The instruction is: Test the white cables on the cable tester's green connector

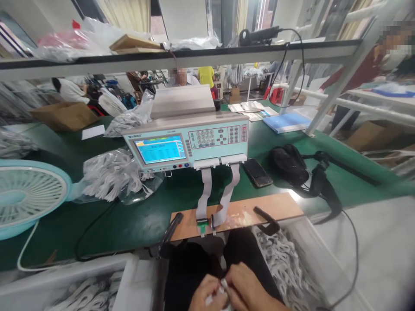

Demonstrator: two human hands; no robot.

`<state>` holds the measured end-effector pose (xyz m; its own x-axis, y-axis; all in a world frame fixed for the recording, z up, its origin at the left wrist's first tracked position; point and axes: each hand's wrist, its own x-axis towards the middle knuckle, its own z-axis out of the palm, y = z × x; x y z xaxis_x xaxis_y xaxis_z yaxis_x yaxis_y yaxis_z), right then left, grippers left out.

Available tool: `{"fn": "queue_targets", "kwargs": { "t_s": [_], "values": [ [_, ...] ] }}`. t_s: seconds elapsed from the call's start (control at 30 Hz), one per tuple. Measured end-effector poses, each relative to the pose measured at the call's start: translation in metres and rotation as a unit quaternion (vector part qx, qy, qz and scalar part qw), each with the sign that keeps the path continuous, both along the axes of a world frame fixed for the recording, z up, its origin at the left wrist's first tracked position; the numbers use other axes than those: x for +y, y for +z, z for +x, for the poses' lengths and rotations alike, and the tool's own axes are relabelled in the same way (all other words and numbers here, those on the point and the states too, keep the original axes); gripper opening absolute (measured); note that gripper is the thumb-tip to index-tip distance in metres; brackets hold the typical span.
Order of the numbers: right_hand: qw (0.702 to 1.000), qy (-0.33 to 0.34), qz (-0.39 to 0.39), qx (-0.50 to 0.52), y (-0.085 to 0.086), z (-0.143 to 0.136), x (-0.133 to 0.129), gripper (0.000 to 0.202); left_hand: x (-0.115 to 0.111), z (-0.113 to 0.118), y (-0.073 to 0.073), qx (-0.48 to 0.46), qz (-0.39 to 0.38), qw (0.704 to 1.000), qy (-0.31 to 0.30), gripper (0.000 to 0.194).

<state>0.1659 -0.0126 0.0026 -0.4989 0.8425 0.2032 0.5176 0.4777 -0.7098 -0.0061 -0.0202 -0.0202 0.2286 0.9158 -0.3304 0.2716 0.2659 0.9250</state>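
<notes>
At the bottom of the view, over the person's lap and between the two hands, is a small white piece (223, 283); its visible tip points up and slightly left, toward the tabletop (155, 224), but its full long axis cannot be told. The left hand (207, 294) curls around white material with its fingers bent inward; the right hand (241, 286) reaches in from the lower right, thumb and fingers pinched at the tip. Both are closed on the piece and close together. Fingers cover most of it, and the frame's lower edge cuts off the rest.

From left to right lie a pale blue fan (30, 196), bagged white cables (112, 175), a tester (186, 144) with two grey ribbons reaching a wooden board (259, 211), and a dark phone (257, 172). The fan is cut off at the left edge.
</notes>
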Motion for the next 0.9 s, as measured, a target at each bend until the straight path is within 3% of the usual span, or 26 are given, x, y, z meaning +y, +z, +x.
{"fn": "queue_targets", "kwargs": {
  "t_s": [0.1,0.17,0.27,0.33,0.5,0.67,0.9],
  "values": [
    [0.996,-0.06,0.053,0.039,0.009,-0.009,0.022,0.012,0.021,-0.002,0.009,-0.041,0.018,0.997,0.06,0.039],
    [0.992,-0.09,0.066,0.058,0.012,-0.016,0.037,0.012,0.036,-0.002,0.017,-0.076,-0.037,0.991,0.1,0.037],
    [0.99,-0.11,0.035,0.077,0.012,-0.023,0.053,0.014,0.049,-0.004,0.026,-0.13,-0.143,0.972,0.132,0.039],
    [0.988,-0.117,-0.013,0.098,0.01,-0.026,0.058,0.015,0.053,-0.006,0.03,-0.146,-0.176,0.964,0.136,0.041],
    [0.972,-0.127,-0.104,0.171,0.008,-0.029,0.063,0.018,0.06,-0.013,0.039,-0.133,-0.164,0.973,0.094,0.042],
    [0.968,-0.125,-0.109,0.188,0.008,-0.028,0.065,0.02,0.069,-0.018,0.05,-0.128,-0.162,0.977,0.045,0.042],
    [0.972,-0.113,-0.111,0.173,0.008,-0.026,0.065,0.021,0.074,-0.022,0.046,-0.115,-0.153,0.981,0.013,0.04]
  ]
}}
